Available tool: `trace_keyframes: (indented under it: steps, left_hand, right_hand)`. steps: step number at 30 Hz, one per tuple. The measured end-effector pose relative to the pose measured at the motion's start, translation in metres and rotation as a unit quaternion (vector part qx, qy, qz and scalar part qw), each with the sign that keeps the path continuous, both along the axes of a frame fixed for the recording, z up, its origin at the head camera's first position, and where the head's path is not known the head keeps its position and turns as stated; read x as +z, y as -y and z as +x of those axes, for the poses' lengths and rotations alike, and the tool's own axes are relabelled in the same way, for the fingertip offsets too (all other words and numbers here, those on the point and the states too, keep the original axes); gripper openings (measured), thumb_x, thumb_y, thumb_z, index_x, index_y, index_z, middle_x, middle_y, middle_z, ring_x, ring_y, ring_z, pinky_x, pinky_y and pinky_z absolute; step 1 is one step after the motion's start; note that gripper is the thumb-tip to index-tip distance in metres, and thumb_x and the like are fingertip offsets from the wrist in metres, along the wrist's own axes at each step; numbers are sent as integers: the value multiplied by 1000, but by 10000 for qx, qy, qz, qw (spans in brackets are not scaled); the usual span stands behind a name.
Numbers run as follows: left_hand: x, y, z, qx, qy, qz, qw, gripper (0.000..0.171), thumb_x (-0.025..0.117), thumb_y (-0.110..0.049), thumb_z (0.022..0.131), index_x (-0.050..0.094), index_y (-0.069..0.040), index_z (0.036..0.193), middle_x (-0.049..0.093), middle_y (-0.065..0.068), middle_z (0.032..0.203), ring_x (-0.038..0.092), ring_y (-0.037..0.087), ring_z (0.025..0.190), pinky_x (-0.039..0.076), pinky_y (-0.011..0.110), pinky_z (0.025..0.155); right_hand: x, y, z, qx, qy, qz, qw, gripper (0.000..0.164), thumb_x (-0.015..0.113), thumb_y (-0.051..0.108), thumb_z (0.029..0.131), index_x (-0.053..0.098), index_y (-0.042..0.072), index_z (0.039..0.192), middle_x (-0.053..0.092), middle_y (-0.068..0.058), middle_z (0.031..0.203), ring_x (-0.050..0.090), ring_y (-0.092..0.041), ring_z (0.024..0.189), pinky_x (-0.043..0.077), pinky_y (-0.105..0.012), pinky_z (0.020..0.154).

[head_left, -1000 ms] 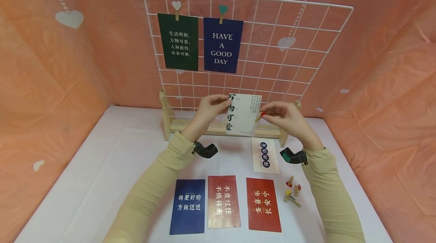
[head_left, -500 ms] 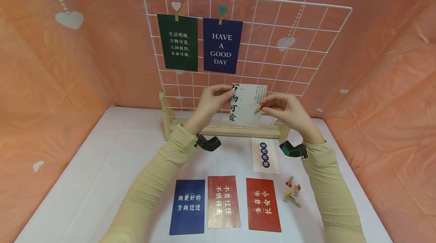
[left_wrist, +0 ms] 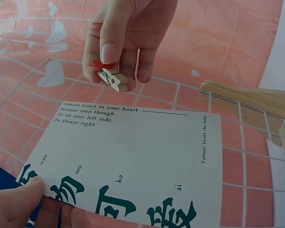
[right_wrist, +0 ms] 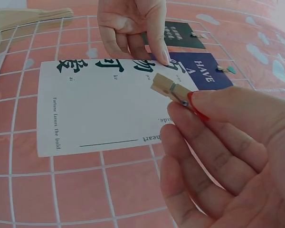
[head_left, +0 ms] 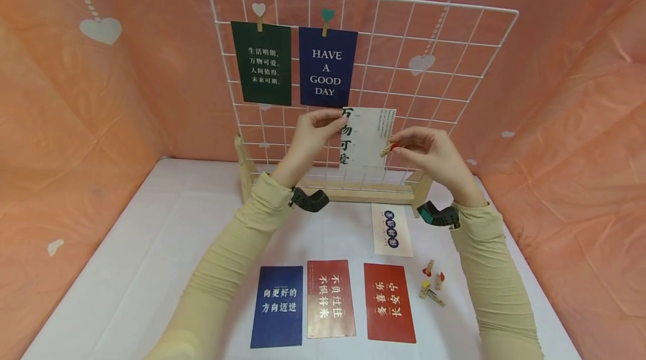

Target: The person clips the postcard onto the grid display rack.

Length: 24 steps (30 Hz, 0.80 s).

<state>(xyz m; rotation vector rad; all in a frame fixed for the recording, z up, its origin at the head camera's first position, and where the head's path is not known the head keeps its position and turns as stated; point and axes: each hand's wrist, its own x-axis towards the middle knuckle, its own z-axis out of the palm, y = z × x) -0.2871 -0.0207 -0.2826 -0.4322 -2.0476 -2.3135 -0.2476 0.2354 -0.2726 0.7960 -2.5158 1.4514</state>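
Observation:
My left hand [head_left: 315, 134] pinches a white card [head_left: 367, 135] by its upper left edge, in front of the white wire grid [head_left: 424, 107]. Large dark green characters run down the card's left side. My right hand [head_left: 426, 152] holds a small wooden clothespin [right_wrist: 171, 89] with a red heart between thumb and fingers. Its jaws point toward the card and look closed in the right wrist view. In the left wrist view the clothespin sits just beyond the card's far edge. A green card [head_left: 262, 64] and a navy card [head_left: 327, 67] hang on the grid from heart clothespins.
On the white table [head_left: 166, 248] lie a blue card [head_left: 277, 307], a pinkish-red card [head_left: 330, 298], a red card [head_left: 390, 303] and a white card with blue circles [head_left: 402, 231]. Several clothespins [head_left: 433, 284] lie at the right. A wooden base [head_left: 348, 194] supports the grid.
Both hands have risen along the grid, carrying the white card and the clothespin upward. The card's top now reaches the bottom of the navy card.

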Motion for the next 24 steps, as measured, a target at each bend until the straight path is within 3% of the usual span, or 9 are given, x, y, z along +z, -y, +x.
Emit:
trace_keyframes:
  steps: [8, 12, 19, 24]
  left_hand:
    - [18, -5, 1, 111, -82, 117, 9998, 25, 66, -7, 90, 67, 1, 113, 66, 11, 105, 63, 19, 90, 51, 40, 91]
    - [23, -6, -2, 184, -130, 96, 9997, 25, 67, -7, 90, 68, 1, 113, 67, 11, 104, 63, 18, 88, 53, 35, 88]
    - [35, -5, -5, 171, -251, 264, 9992, 25, 66, -5, 90, 67, 3, 114, 66, 12, 106, 64, 20, 93, 52, 37, 91]
    - [40, -6, -8, 268, -438, 196, 9985, 25, 66, -6, 90, 67, 2, 114, 67, 13, 106, 64, 21, 93, 54, 30, 85]
  right_hand:
    - [14, 0, 0, -188, -172, -527, 9983, 20, 66, 2, 90, 66, -6, 108, 69, -6, 100, 66, -18, 90, 54, -22, 80]
    - [21, 1, 0, -267, -256, -708, 9968, 21, 67, 4, 89, 66, -5, 108, 69, -5, 100, 66, -19, 89, 54, -22, 79]
    - [31, 3, -4, -274, -432, -879, 9948, 23, 67, 6, 89, 66, -6, 108, 68, -8, 99, 64, -25, 90, 53, -23, 80]
    - [40, 8, -8, -373, -539, -1043, 9924, 23, 68, 4, 88, 66, -6, 109, 69, -8, 99, 64, -26, 92, 53, -22, 81]
